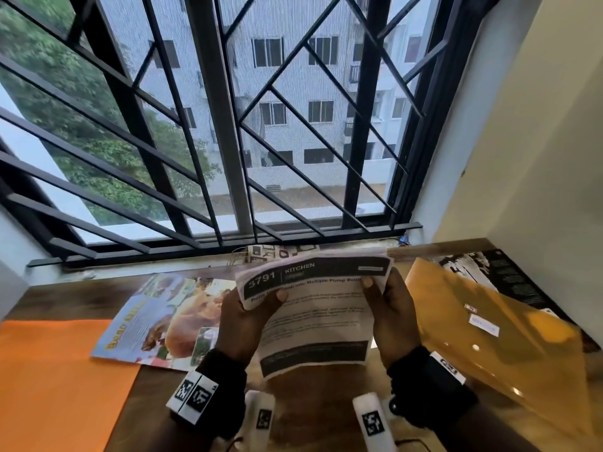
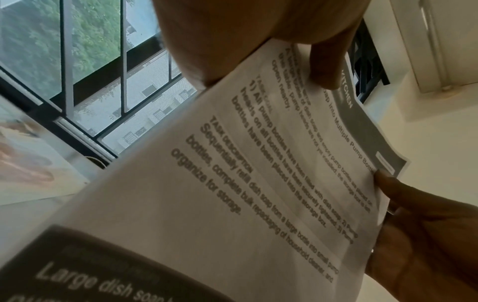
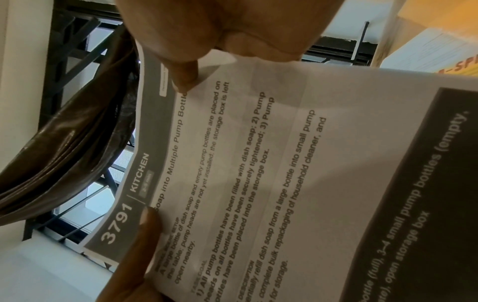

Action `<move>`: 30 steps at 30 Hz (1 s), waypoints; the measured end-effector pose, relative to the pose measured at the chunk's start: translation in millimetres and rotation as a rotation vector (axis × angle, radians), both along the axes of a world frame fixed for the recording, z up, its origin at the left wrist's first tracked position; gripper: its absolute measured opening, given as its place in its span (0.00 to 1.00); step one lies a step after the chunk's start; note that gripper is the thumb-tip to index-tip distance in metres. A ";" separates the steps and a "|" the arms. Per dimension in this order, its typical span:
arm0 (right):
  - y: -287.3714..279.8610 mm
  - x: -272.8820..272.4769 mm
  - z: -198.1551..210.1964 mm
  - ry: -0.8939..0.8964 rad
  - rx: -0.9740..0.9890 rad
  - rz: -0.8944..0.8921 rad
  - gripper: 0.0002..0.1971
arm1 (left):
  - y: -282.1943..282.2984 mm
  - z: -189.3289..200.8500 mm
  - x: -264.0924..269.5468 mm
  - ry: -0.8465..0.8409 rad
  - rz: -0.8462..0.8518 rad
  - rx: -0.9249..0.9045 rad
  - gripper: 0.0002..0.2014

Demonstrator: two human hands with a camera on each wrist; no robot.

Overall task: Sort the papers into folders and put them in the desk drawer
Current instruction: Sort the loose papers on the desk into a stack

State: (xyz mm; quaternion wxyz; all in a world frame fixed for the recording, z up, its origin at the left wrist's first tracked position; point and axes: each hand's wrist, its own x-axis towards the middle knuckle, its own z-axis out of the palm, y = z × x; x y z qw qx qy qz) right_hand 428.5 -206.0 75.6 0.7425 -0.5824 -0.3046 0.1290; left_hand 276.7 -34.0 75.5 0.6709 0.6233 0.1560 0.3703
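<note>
I hold a white printed sheet [image 1: 313, 321] with a dark header reading "3791 KITCHEN" up over the desk, with both hands. My left hand [image 1: 251, 308] pinches its left edge, thumb on the front. My right hand [image 1: 381, 301] pinches the right edge the same way. In the left wrist view the sheet [image 2: 232, 183] fills the frame, and in the right wrist view the sheet [image 3: 284, 163] shows its text sideways. An orange folder [image 1: 49, 370] lies flat at the left. A yellow translucent folder [image 1: 489, 331] lies at the right. No drawer is in view.
A colourful magazine page [image 1: 153, 321] lies on the wooden desk [image 1: 319, 406] left of my hands. A black-and-white printed page [image 1: 502, 272] sticks out from under the yellow folder. Another patterned paper [image 1: 277, 251] lies by the barred window [image 1: 228, 125]. A wall closes off the right side.
</note>
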 end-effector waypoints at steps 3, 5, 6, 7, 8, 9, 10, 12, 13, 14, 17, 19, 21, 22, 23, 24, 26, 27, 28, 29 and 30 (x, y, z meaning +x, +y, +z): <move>-0.3 -0.3 -13.5 0.045 0.000 0.030 0.13 | -2.5 -12.2 -1.4 0.006 -0.041 -0.045 0.15; -1.3 -1.6 -30.0 0.118 -0.033 0.050 0.13 | -5.9 -30.3 -0.2 0.043 -0.018 -0.106 0.15; -2.2 -2.1 -39.5 0.148 -0.059 0.056 0.13 | -7.1 -40.8 -0.2 0.062 0.001 -0.134 0.15; -3.4 -1.9 -48.4 0.164 -0.093 0.054 0.13 | -8.9 -50.0 0.0 0.084 0.012 -0.155 0.15; -4.2 -1.6 -54.5 0.171 -0.126 0.053 0.15 | -10.3 -58.1 0.1 0.102 0.014 -0.164 0.15; -5.2 -1.7 -58.5 0.180 -0.150 0.057 0.17 | -11.5 -63.9 -0.3 0.112 0.016 -0.165 0.14; -6.0 -2.8 -59.5 0.193 -0.162 0.059 0.18 | -12.6 -67.0 -1.4 0.113 0.021 -0.161 0.13; -6.2 -3.5 -58.1 0.200 -0.154 0.048 0.18 | -12.3 -67.3 -3.2 0.106 0.040 -0.132 0.12; -5.8 -4.0 -55.7 0.195 -0.145 0.040 0.15 | -11.3 -65.6 -3.8 0.105 0.052 -0.107 0.12; -5.3 -4.7 -52.0 0.187 -0.135 0.038 0.13 | -9.8 -62.7 -4.5 0.101 0.057 -0.081 0.11; -3.7 -4.0 -53.9 0.201 -0.113 0.051 0.13 | -6.6 -62.5 -4.7 0.114 0.070 -0.067 0.13; -3.8 -6.2 -62.3 0.239 -0.149 0.058 0.19 | -7.6 -71.0 -4.6 0.158 0.049 -0.086 0.10; -6.3 -9.6 -74.6 0.265 -0.189 0.067 0.25 | -10.9 -80.3 -5.8 0.212 0.035 -0.091 0.09; -7.9 -10.5 -78.9 0.272 -0.203 0.067 0.28 | -11.6 -83.3 -6.7 0.222 0.034 -0.079 0.11; -9.7 -10.6 -80.3 0.272 -0.212 0.063 0.32 | -12.2 -83.6 -7.3 0.223 0.026 -0.065 0.11; -10.5 -10.8 -78.3 0.271 -0.216 0.050 0.35 | -12.3 -83.8 -7.9 0.223 0.014 -0.055 0.11; -11.9 -8.9 -81.9 0.262 -0.223 0.041 0.37 | -11.0 -87.4 -9.1 0.223 0.007 -0.076 0.11; -12.8 -8.3 -84.8 0.255 -0.225 0.052 0.36 | -9.9 -89.4 -9.9 0.225 0.011 -0.087 0.11; -14.6 -7.5 -88.1 0.248 -0.242 0.056 0.33 | -9.1 -93.0 -10.5 0.230 0.016 -0.077 0.11; -16.4 -6.2 -93.3 0.244 -0.266 0.055 0.29 | -9.0 -96.7 -11.1 0.232 0.009 -0.066 0.12; -19.6 -6.0 -97.3 0.235 -0.297 0.057 0.24 | -9.6 -100.8 -11.9 0.250 0.003 -0.055 0.12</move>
